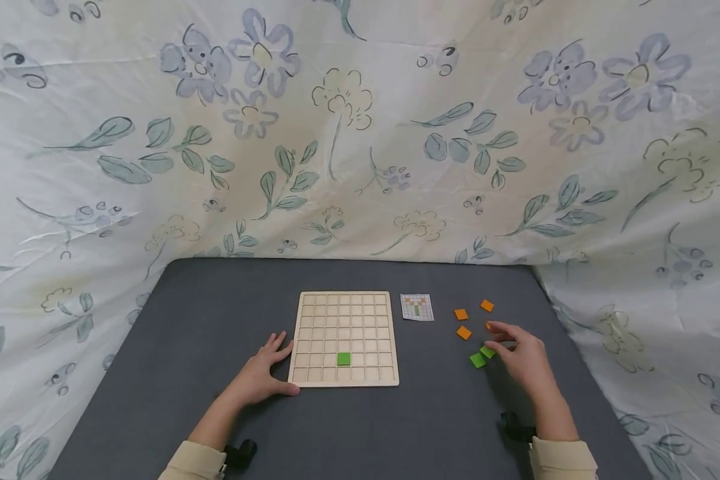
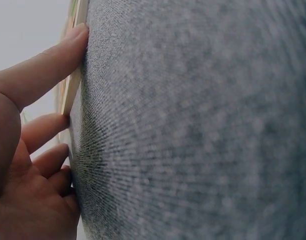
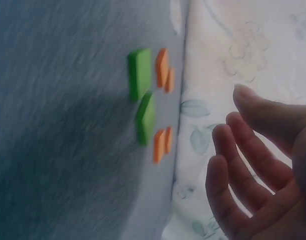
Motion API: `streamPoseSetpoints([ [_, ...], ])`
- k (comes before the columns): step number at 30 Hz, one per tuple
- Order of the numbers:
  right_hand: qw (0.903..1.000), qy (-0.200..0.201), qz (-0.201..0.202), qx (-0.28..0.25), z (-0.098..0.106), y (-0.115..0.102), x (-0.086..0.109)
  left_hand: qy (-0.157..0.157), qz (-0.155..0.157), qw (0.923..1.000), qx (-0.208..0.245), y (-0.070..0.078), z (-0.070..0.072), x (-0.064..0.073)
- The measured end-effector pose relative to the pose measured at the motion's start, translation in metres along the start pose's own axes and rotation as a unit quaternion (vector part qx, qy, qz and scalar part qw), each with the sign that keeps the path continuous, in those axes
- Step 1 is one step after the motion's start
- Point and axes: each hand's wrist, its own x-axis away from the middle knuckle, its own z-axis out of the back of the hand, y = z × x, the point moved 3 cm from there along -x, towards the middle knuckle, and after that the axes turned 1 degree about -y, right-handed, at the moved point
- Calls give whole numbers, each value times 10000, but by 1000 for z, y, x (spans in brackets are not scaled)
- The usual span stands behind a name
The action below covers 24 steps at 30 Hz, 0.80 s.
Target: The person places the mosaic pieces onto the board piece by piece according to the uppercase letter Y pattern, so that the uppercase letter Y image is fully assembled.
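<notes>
A pale wooden grid board (image 1: 345,339) lies on the table, with one green square tile (image 1: 344,359) in a cell of its lower part. My left hand (image 1: 261,373) is spread at the board's left side; its thumb touches the near left corner and a fingertip meets the edge, as the left wrist view also shows. Over the loose tiles my right hand (image 1: 523,357) hovers with thumb and fingers apart and nothing between them. Below its fingertips are two green tiles (image 3: 140,75). Several orange tiles (image 1: 464,333) lie beyond them, one partly hidden by the fingers.
A small printed card (image 1: 417,307) with an orange and green pattern on a grid lies right of the board. The dark grey table (image 1: 216,300) ends at a floral cloth (image 1: 360,167) hanging behind and at the sides.
</notes>
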Motion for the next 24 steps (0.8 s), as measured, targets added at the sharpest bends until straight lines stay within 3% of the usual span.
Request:
streamPoseSetpoints([
  [7,9977,-387,-475,286,-1,21,-1,19,55,10000,-9,-1,-1,0],
  [14,9892,-997,-999,408,-9,35,-3,-12,88,10000,-14,0,0,-1],
  [24,9866,-1118,-1051,550,-15,32,-9,-27,84,10000,-44,1,0,-1],
])
